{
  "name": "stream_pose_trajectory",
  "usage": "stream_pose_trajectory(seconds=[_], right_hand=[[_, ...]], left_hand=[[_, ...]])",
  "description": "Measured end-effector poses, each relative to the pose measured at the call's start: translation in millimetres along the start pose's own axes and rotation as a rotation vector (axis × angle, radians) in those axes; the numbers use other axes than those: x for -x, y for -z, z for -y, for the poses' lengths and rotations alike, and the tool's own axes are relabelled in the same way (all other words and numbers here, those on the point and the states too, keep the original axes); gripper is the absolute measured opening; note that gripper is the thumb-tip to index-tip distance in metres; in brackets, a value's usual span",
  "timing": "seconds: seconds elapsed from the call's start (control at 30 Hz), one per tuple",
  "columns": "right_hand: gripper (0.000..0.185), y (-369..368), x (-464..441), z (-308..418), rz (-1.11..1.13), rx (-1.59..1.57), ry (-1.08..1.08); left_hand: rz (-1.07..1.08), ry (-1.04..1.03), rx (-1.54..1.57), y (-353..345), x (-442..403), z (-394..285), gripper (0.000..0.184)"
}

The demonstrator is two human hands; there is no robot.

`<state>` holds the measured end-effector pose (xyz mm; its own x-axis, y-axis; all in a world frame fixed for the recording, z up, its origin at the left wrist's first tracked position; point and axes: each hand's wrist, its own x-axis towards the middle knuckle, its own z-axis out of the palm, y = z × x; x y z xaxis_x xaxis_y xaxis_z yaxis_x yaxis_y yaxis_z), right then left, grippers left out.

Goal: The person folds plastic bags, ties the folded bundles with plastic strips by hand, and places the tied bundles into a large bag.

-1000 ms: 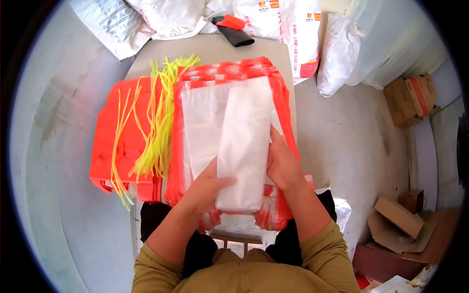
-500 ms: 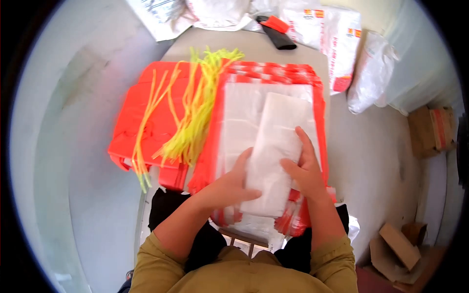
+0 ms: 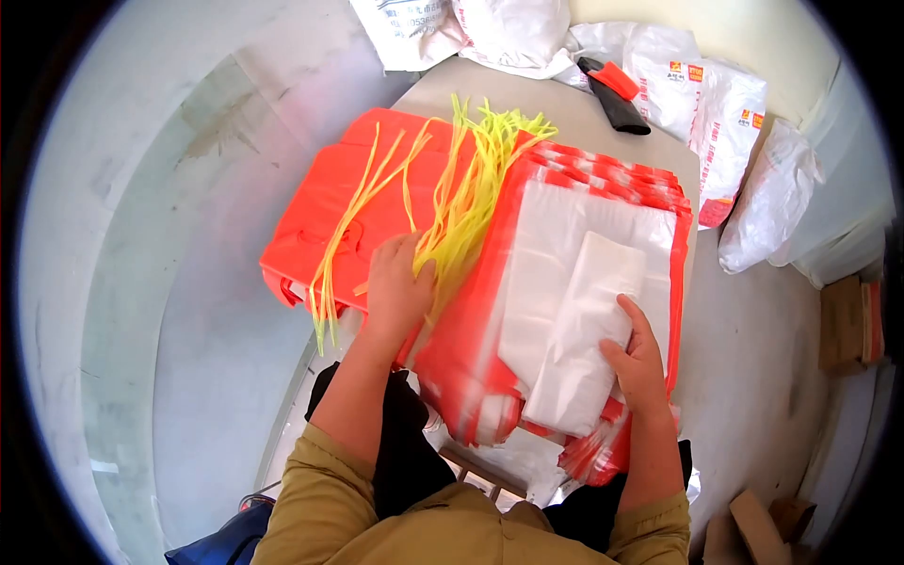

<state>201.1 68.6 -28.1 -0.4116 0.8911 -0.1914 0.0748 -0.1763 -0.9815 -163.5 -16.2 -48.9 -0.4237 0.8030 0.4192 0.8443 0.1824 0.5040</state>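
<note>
A folded bundle of clear-white plastic bags (image 3: 589, 325) lies slanted on a stack of red-edged plastic bags (image 3: 527, 254). Gripping the bundle's right edge is my right hand (image 3: 640, 363), its thumb on top. My left hand (image 3: 397, 287) has its fingers curled at the lower part of a bunch of yellow strips (image 3: 471, 188), and its fingertips are partly hidden among them. The bunch lies between the stack and a pile of folded red plastic (image 3: 344, 179). A few loose yellow strips (image 3: 344, 235) hang over the front of that red pile.
The table (image 3: 527, 94) carries both piles close to my lap. A black roll with a red band (image 3: 617, 99) lies at its back edge. White printed sacks (image 3: 730, 132) stand behind and to the right. Cardboard boxes (image 3: 843, 325) are on the floor at right.
My left hand has left the folded bundle and moved left to the yellow strips. My right hand stays on the bundle. The view has shifted, so the table appears farther right.
</note>
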Motion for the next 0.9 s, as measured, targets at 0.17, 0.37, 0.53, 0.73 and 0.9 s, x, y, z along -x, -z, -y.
stream_pose_trajectory(seconds=[0.17, 0.37, 0.53, 0.73, 0.9], right_hand=[[0.072, -1, 1, 3, -0.015, -0.01, -0.034], [0.072, 3, 3, 1, -0.029, 0.002, -0.071], [0.072, 3, 4, 1, -0.031, -0.022, -0.095], [0.075, 2, 6, -2, -0.006, -0.043, -0.057], [0.076, 3, 6, -1, 0.004, -0.073, -0.053]], left_hand=[[0.052, -0.123, -0.031, -19, -9, 13, 0.042], [0.052, -0.072, -0.12, -38, -19, 11, 0.035], [0.08, -0.033, -0.249, -39, -25, 5, 0.029], [0.056, -0.088, -0.194, -33, -25, 0, 0.026], [0.172, -0.027, -0.249, -33, -23, 0, 0.027]])
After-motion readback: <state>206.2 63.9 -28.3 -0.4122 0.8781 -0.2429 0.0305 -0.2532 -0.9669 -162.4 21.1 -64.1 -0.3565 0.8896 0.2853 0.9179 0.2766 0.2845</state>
